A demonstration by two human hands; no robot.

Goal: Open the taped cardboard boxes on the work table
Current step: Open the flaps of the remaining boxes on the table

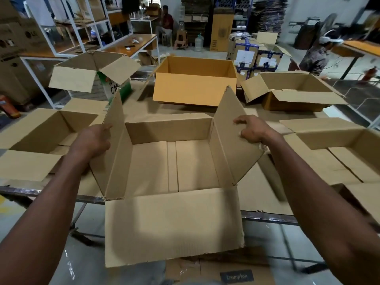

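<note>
- Centrally, the open box (172, 161) sits at the table's near edge (flaps spread)
- left hand (92, 140) grips its left side flap (115, 128), fingers curled round the edge
- right hand (255, 130) pinches the right side flap (232, 128)

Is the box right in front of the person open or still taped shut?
Open. All four flaps of the box are spread, its inside shows empty, and both hands hold the side flaps.

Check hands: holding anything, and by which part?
Both hold the open middle box: left hand grips its left side flap, right hand grips its right side flap.
</note>
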